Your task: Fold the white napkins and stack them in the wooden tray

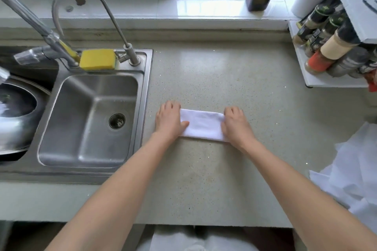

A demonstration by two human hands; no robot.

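Both hands cover the folded napkin's ends; the right edge crops the loose napkin pile.

The worktop looks like speckled beige stone, smooth with a soft sheen. On it the folded napkin is white cloth, matt and soft-looking. To the left the sink is brushed steel — satin, with dull reflections — and its curved tap is grey metal. A yellow sponge on the sink's far rim looks porous. At the right edge, loose white napkins look thin and slightly translucent. The far sill is glossy white tile.
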